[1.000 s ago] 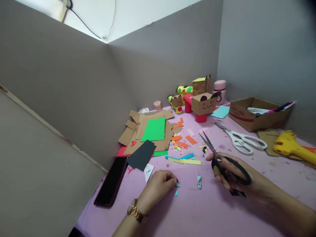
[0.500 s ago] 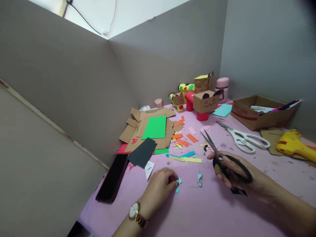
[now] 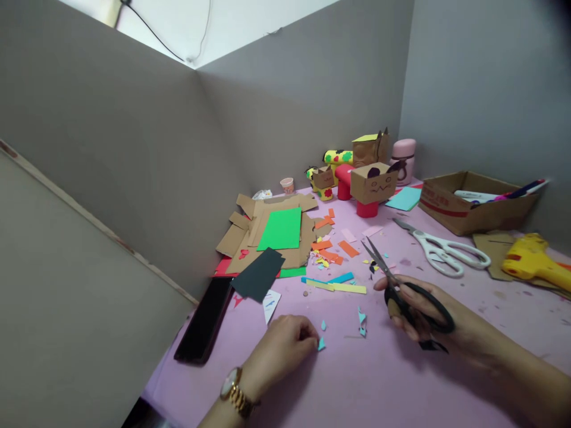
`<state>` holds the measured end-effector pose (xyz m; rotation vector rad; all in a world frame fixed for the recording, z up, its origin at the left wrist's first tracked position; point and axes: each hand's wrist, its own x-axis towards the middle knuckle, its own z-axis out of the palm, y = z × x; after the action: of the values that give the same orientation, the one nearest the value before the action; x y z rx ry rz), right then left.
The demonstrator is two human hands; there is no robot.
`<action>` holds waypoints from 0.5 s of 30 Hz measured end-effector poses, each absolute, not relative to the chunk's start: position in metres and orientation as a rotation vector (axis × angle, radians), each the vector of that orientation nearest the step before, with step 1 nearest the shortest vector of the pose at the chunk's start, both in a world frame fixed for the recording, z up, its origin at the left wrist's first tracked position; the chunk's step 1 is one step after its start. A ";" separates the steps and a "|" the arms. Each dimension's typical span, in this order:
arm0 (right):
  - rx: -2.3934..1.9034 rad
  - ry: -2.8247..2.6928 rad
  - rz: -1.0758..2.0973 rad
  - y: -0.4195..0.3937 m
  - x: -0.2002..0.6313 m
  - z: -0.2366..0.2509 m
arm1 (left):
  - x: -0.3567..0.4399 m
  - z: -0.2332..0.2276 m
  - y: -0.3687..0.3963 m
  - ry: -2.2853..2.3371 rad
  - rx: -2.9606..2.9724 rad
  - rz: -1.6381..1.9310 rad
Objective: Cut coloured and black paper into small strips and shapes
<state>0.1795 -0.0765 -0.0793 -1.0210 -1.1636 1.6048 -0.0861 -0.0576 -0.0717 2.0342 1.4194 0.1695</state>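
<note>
My left hand (image 3: 289,340), a gold watch on its wrist, rests low over the pink tabletop. Its thumb and forefinger are pinched at a small light blue paper piece (image 3: 322,344). Just beyond the fingertips lies a blue paper drop shape (image 3: 323,325), apart from the hand. A crumpled blue scrap (image 3: 362,321) is farther right. My right hand (image 3: 428,312) grips black-handled scissors (image 3: 387,266), fingers in the loops and blades slightly parted, pointing away to the upper left. A bit of dark material shows below that hand; I cannot tell what it is.
Yellow and blue paper strips (image 3: 339,286) and orange pieces (image 3: 348,248) lie ahead. Green paper (image 3: 281,229) and black paper (image 3: 259,274) are left, beside a phone (image 3: 203,321). White scissors (image 3: 446,249), a yellow glue gun (image 3: 533,258), a cardboard box (image 3: 455,208) and a cardboard animal (image 3: 372,184) stand right.
My left hand has shifted slightly left and down, uncovering the blue drop shape, and its fingers are now at the lower blue piece. The right hand with the scissors has hardly moved.
</note>
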 end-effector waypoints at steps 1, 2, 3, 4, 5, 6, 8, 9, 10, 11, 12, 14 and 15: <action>-1.020 -1.167 1.609 -0.076 0.179 -0.079 | -0.084 -0.071 -0.059 1.438 2.040 0.182; -1.018 -1.166 1.610 -0.076 0.179 -0.079 | -0.082 -0.070 -0.062 1.461 2.047 0.194; -1.016 -1.165 1.611 -0.076 0.179 -0.080 | -0.079 -0.070 -0.064 1.486 2.059 0.201; -1.016 -1.162 1.609 -0.076 0.179 -0.080 | -0.077 -0.069 -0.067 1.510 2.074 0.201; -1.019 -1.158 1.608 -0.076 0.179 -0.080 | -0.075 -0.069 -0.069 1.530 2.089 0.193; -1.025 -1.153 1.606 -0.076 0.179 -0.079 | -0.073 -0.070 -0.072 1.544 2.105 0.180; -1.029 -1.141 1.610 -0.076 0.179 -0.079 | -0.072 -0.071 -0.075 1.541 2.128 0.178; -1.027 -1.134 1.615 -0.076 0.179 -0.079 | -0.072 -0.071 -0.075 1.528 2.118 0.200; -1.024 -1.126 1.615 -0.075 0.179 -0.078 | -0.073 -0.072 -0.074 1.517 2.095 0.232; -1.018 -1.118 1.607 -0.075 0.180 -0.078 | -0.073 -0.072 -0.071 1.512 2.067 0.267; -1.011 -1.111 1.592 -0.074 0.181 -0.077 | -0.073 -0.072 -0.068 1.514 2.040 0.300; -0.999 -1.094 1.543 -0.073 0.185 -0.074 | -0.072 -0.073 -0.061 1.528 2.010 0.339; -0.997 -1.086 1.511 -0.073 0.187 -0.072 | -0.071 -0.073 -0.058 1.531 2.015 0.349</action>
<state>0.1873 -0.0726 -0.0722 -0.9970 -1.0856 1.5114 -0.0711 -0.0577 -0.0726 2.0152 1.5312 0.3491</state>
